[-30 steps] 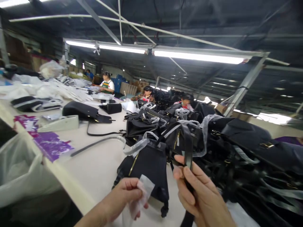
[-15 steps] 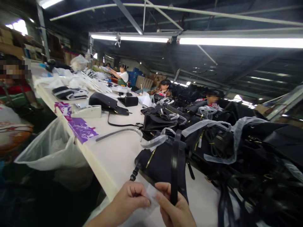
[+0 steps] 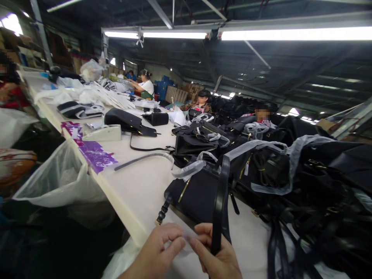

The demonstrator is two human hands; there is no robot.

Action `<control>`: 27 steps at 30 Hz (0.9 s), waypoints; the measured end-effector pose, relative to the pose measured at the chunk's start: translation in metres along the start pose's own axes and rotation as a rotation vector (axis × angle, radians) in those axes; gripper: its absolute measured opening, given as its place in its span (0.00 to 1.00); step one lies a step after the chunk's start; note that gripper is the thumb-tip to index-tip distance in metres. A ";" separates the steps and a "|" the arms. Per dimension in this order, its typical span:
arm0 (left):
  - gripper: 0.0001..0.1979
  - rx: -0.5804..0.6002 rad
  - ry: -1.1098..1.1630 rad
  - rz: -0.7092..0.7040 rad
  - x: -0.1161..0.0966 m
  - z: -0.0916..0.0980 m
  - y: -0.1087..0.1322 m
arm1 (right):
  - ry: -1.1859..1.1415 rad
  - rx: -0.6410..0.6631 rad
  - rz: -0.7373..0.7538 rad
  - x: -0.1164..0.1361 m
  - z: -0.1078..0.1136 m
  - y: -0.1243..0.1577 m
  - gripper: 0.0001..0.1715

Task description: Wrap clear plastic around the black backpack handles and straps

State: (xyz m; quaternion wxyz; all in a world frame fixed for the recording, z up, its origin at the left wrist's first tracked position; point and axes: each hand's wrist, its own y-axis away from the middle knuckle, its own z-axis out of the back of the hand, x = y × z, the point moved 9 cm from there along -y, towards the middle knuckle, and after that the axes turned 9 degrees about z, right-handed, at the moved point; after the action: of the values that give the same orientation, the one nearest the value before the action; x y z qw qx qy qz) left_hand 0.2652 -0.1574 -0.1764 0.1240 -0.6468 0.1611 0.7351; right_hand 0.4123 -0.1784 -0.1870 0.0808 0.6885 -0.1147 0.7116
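Note:
At the table's near edge, my left hand (image 3: 164, 248) is closed, thumb against fingers, pinching a whitish see-through piece of plastic film (image 3: 188, 239). My right hand (image 3: 216, 252) faces it, its thumb and fingertips at the film's other side. A black bag strap (image 3: 218, 201) rises in a loop through the right hand's grip. That strap belongs with a black bag (image 3: 200, 197) lying just beyond my hands, with a gold zipper on its front. A short black strap with a buckle (image 3: 162, 213) hangs from the bag's left corner, near my left fingers.
Black bags (image 3: 270, 166) with plastic-wrapped handles are heaped on the right. On the white table (image 3: 136, 186) lie a black bag (image 3: 123, 122), a pale tape dispenser (image 3: 101, 133) and purple film (image 3: 97, 155). A clear plastic bag (image 3: 61, 178) hangs from the left edge. Several people work farther back.
The view has shifted slightly. The film between my hands shows less now, and the strap loop in my right hand leans a little more to the right.

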 end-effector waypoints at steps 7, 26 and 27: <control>0.16 -0.065 -0.002 0.091 0.021 0.003 -0.008 | -0.036 0.003 -0.048 0.001 -0.002 0.004 0.39; 0.17 0.120 0.598 0.380 0.048 -0.026 0.002 | -0.706 0.029 -0.170 0.055 0.024 -0.017 0.18; 0.17 0.160 0.640 0.405 0.048 -0.031 0.005 | -0.775 0.032 -0.149 0.064 0.026 -0.022 0.16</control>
State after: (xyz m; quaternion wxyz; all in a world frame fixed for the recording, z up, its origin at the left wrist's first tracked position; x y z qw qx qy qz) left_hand 0.2848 -0.1755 -0.2273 -0.0302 -0.7869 0.3730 0.4907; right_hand 0.4402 -0.1674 -0.1210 0.0721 0.9137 -0.0755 0.3927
